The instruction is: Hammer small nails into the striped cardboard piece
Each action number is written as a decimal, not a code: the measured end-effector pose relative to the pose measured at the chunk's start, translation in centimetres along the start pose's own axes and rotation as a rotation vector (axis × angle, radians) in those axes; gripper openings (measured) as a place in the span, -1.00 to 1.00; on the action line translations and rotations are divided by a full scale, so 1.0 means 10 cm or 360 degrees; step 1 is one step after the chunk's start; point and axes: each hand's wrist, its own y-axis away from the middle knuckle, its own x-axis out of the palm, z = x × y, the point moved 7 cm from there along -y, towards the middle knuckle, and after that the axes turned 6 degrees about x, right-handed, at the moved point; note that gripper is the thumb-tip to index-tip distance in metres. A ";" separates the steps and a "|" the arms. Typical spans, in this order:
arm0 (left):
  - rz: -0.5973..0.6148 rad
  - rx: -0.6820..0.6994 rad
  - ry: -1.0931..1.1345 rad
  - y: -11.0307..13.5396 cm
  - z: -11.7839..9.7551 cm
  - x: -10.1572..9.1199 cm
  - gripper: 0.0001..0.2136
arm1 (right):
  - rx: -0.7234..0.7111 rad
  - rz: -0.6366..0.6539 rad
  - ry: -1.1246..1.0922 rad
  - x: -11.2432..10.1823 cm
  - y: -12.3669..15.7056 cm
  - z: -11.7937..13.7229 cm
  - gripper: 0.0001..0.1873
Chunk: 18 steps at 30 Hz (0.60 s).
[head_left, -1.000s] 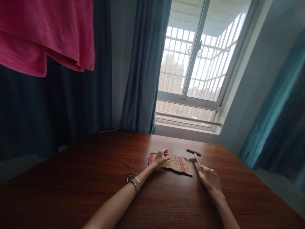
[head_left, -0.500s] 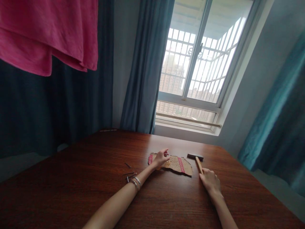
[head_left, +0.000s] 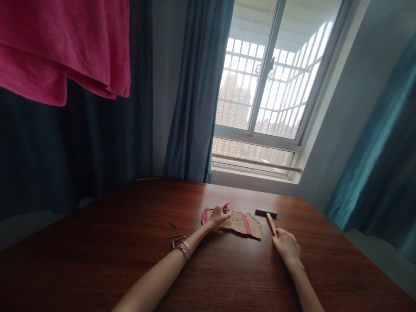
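A flat tan piece with pink stripes and many small dots point(head_left: 240, 222) lies on the dark wooden table point(head_left: 130, 242). My left hand point(head_left: 219, 215) rests on its left end with fingers pinched together; whatever they hold is too small to make out. My right hand point(head_left: 286, 245) is wrapped round the wooden handle of a hammer point(head_left: 268, 217), whose dark head lies on the table just right of the piece. Silver bracelets point(head_left: 183, 249) circle my left wrist.
Several loose nails point(head_left: 176, 236) lie on the table left of my left forearm. Behind the table is a window point(head_left: 266, 95) with blue curtains point(head_left: 198, 91) on either side. A pink cloth point(head_left: 65, 47) hangs at top left.
The hammer head, raised above the table a second ago, has come down and now lies flat on the table. My left hand has stayed on the piece.
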 end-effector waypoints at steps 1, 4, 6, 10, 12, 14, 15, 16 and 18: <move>0.0000 0.0006 0.0007 0.00 -0.02 -0.01 -0.52 | -0.0035 -0.0072 -0.0004 -0.03 0.02 0.04 -0.65; -0.0050 0.0007 0.0048 0.01 -0.08 -0.04 -0.56 | -0.0214 -0.0319 -0.0093 -0.16 0.10 0.22 -0.62; -0.0087 -0.0006 0.0094 0.03 -0.10 -0.06 -0.58 | -0.0375 -0.0390 -0.0187 -0.20 0.18 0.40 -0.62; -0.0210 -0.0012 0.0090 0.03 -0.14 -0.15 -0.60 | -0.0653 -0.0436 -0.0325 -0.24 0.34 0.72 -0.65; -0.0286 -0.0035 0.0034 -0.01 -0.16 -0.23 -0.61 | -0.0724 -0.0468 -0.0383 -0.25 0.41 0.82 -0.65; -0.0332 -0.0088 -0.0001 -0.07 -0.20 -0.35 -0.65 | -0.0782 -0.0480 -0.0429 -0.24 0.46 0.87 -0.66; -0.0341 -0.0118 -0.0004 -0.10 -0.23 -0.41 -0.68 | -0.0806 -0.0479 -0.0445 -0.24 0.48 0.89 -0.67; -0.0338 -0.0153 0.0002 -0.12 -0.25 -0.48 -0.71 | -0.0827 -0.0477 -0.0459 -0.23 0.49 0.90 -0.68; -0.0284 -0.0237 0.0038 -0.14 -0.30 -0.61 -0.73 | -0.0867 -0.0457 -0.0484 -0.20 0.49 0.91 -0.71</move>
